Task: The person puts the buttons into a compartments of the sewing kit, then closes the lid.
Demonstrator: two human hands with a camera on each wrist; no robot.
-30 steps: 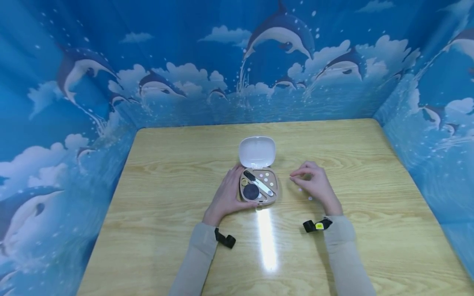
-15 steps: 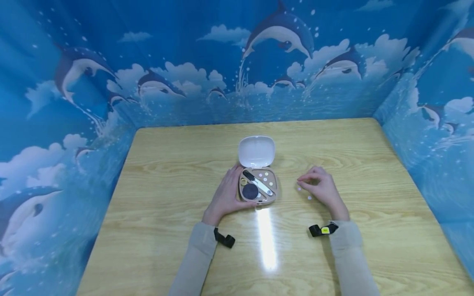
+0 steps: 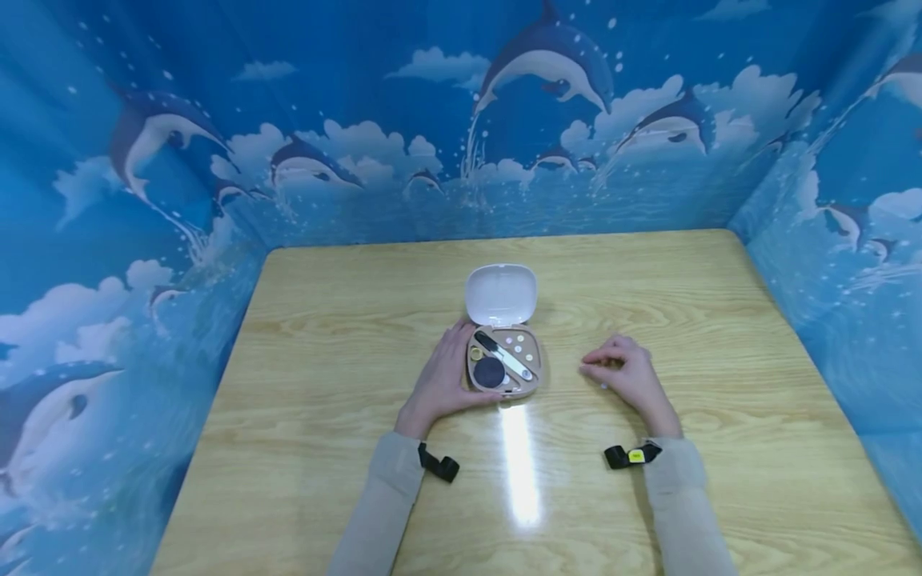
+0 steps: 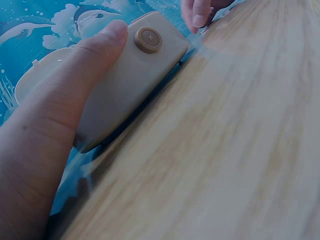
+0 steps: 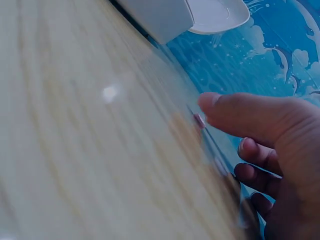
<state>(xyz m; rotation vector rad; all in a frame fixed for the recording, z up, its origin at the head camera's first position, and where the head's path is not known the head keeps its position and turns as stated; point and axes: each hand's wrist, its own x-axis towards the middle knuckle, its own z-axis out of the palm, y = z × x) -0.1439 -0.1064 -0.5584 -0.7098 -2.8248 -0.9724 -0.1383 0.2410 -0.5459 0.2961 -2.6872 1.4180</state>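
Observation:
A small hinged box (image 3: 534, 385) stands with its white lid (image 3: 500, 295) raised. In its compartments lie a black-and-white slim tool (image 3: 513, 365), a dark round disc (image 3: 489, 372), a gold ring-like piece (image 3: 476, 354) and several small button-like discs (image 3: 519, 349). My left hand (image 3: 448, 376) grips the box from the left, its thumb along the front wall beside a round knob (image 4: 148, 40). To the right of the box, my right hand (image 3: 625, 374) has thumb and forefinger together low over the table, pinching a small pinkish disc (image 5: 199, 120) at the thumb tip; the forefinger is hidden in the right wrist view.
Another small pale disc (image 3: 603, 386) lies just below the right fingertips. The wood-grained table (image 3: 346, 320) reaches back to a blue dolphin-print curtain (image 3: 374, 144), which also rises at both sides. Black cameras (image 3: 446, 469) sit on both wrists.
My right hand has moved right and toward the body, its fingertips coming down over one of the two discs on the table. The left hand and the box have stayed put.

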